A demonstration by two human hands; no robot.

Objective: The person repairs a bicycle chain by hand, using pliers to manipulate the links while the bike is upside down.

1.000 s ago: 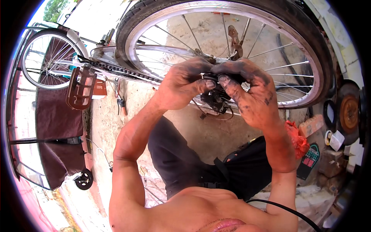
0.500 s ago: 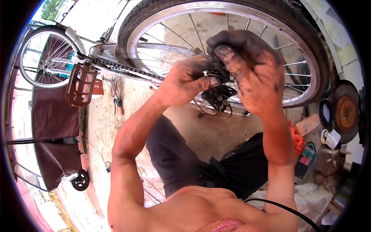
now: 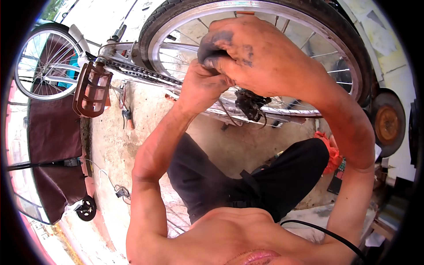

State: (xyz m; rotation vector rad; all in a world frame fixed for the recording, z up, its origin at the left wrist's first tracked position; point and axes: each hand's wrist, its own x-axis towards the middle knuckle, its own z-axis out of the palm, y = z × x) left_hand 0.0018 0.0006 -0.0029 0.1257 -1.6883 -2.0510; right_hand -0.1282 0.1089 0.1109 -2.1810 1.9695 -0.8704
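My blackened right hand (image 3: 249, 57) is curled over my left hand (image 3: 203, 86), both close to the hub of the bicycle's rear wheel (image 3: 149, 59). Fingers of both hands are bent together on something hidden beneath the right hand; I cannot make out what. Just below them the black derailleur and sprocket cluster (image 3: 251, 106) shows. The chain (image 3: 137, 70) runs left from there along the silver frame toward a brown pedal (image 3: 92, 90).
At left stand another white-rimmed wheel (image 3: 44, 64) and a maroon covered frame (image 3: 53, 137). A brake lever with cable (image 3: 127, 117) lies on the concrete. At right are a rusty-centred wheel (image 3: 386, 123) and red plastic (image 3: 329, 154). My bent legs are below the bicycle.
My right hand has swung up and to the left, over my left hand and its fingers. My left hand has shifted slightly, and my right knee sits higher in view.
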